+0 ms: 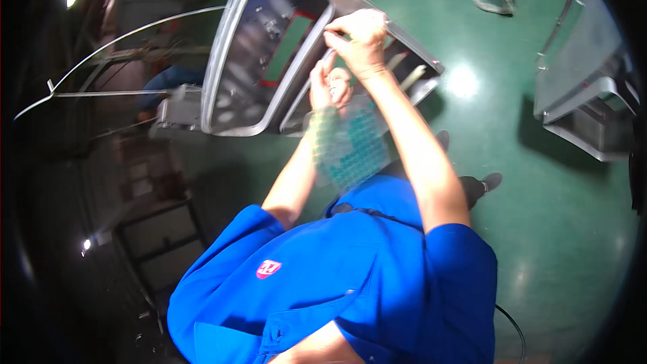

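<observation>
A grey metal housing with two framed openings stands tilted in front of me. My right hand is at the bar between the openings, with thumb and forefinger drawn together. Whatever may lie between those fingertips is too small to make out. Just below it, my left hand is closed by the lower part of the same bar. From the left hand hangs a translucent sheet with rows of round green dots, blurred and partly covering my left wrist.
Another grey metal housing stands on the green floor at the right. A thin bent rod reaches out leftward from the near housing. A dark rack is at lower left, and a black cable lies at lower right.
</observation>
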A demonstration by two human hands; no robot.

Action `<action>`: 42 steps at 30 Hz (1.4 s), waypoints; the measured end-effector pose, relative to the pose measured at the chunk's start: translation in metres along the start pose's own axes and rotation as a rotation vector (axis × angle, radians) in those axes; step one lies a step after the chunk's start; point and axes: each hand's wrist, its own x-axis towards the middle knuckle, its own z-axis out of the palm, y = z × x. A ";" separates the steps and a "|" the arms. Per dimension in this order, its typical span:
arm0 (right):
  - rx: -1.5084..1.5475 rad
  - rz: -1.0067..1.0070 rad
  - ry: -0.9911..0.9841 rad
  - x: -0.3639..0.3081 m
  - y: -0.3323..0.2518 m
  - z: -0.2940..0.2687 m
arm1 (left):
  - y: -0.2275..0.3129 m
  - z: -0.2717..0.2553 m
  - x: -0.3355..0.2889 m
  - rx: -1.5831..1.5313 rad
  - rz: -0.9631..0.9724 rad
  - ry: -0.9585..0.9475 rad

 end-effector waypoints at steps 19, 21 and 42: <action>0.013 0.027 -0.138 0.014 0.000 -0.009 | 0.003 0.002 -0.005 -0.061 0.010 -0.008; 0.041 0.144 -0.334 0.008 -0.003 -0.041 | -0.006 0.018 -0.012 -0.048 -0.132 0.065; -0.476 0.220 -0.456 0.003 0.023 -0.349 | -0.170 0.272 0.010 -0.010 -0.704 -0.466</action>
